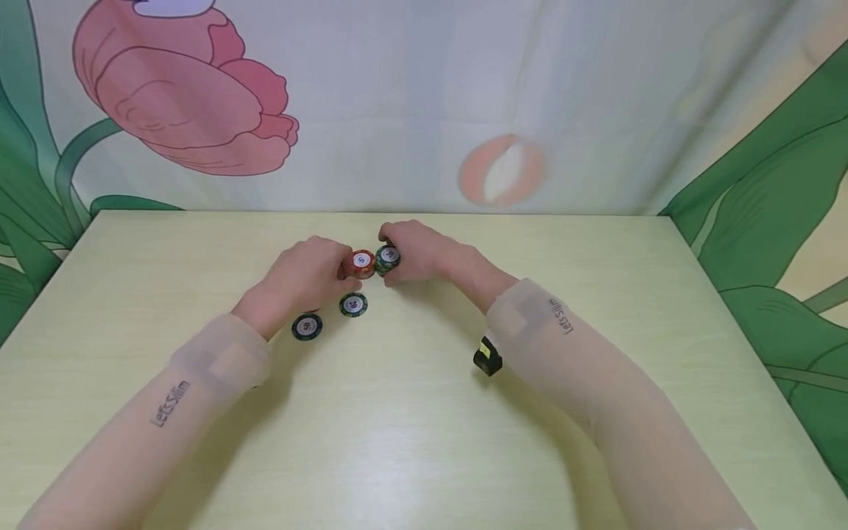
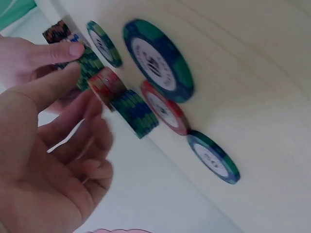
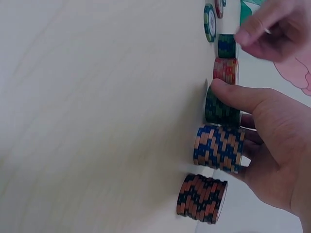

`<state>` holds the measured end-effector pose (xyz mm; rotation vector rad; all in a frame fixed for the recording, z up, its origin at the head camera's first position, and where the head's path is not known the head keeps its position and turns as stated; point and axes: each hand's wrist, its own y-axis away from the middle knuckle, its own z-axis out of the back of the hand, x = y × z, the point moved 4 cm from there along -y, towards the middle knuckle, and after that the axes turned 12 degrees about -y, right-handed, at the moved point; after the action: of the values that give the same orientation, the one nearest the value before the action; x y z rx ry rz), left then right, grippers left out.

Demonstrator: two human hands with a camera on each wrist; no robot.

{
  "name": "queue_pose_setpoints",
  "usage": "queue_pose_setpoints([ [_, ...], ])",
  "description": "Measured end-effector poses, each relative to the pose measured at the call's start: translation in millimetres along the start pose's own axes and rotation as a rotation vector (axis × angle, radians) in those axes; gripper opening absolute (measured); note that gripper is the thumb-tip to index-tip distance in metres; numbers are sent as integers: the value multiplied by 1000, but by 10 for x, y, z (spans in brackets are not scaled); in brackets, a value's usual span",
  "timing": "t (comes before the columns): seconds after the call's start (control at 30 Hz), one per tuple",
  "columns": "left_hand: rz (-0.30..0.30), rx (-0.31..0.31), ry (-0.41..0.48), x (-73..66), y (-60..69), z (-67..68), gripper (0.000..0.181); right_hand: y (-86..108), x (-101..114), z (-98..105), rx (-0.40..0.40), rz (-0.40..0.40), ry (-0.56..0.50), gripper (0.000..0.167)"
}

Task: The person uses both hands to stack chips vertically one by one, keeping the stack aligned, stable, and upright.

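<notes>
My right hand (image 1: 424, 252) grips a stack of green poker chips (image 3: 219, 109), thumb on the near side and fingers behind it. Against that stack stands a shorter stack of red poker chips (image 1: 362, 263). My left hand (image 1: 306, 274) hovers beside the red stack, its fingers loosely bent and nothing held between them. Close to the left fingertips is a stack of blue-green chips (image 2: 136, 114); whether they touch any chips, I cannot tell. On the right hand's other side, a blue and orange stack (image 3: 218, 147) and a black and orange stack (image 3: 201, 199) stand in the row.
Nearer to me, a green-rimmed chip (image 1: 353, 305) and a dark blue-green chip (image 1: 308, 327) lie flat on the pale table (image 1: 397, 427). A red chip (image 2: 165, 109) and another blue-green chip (image 2: 214, 158) lie by the left hand. A printed curtain (image 1: 384, 110) hangs behind the table.
</notes>
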<state>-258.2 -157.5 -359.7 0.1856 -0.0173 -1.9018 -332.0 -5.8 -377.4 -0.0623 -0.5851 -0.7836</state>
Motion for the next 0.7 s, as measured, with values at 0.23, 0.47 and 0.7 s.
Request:
queue_pose_setpoints([
  [0.23,-11,96,-71,-105,72,-34,30,65,-53,92,7,5,-19,60],
  [0.47,-63,105,-124,-147,85,-81,29,116,-72,140,31,-12,9,49],
  [0.7,-74,107,-112,-133,67,-149,24,100,-126,64,29,-49,59,40],
])
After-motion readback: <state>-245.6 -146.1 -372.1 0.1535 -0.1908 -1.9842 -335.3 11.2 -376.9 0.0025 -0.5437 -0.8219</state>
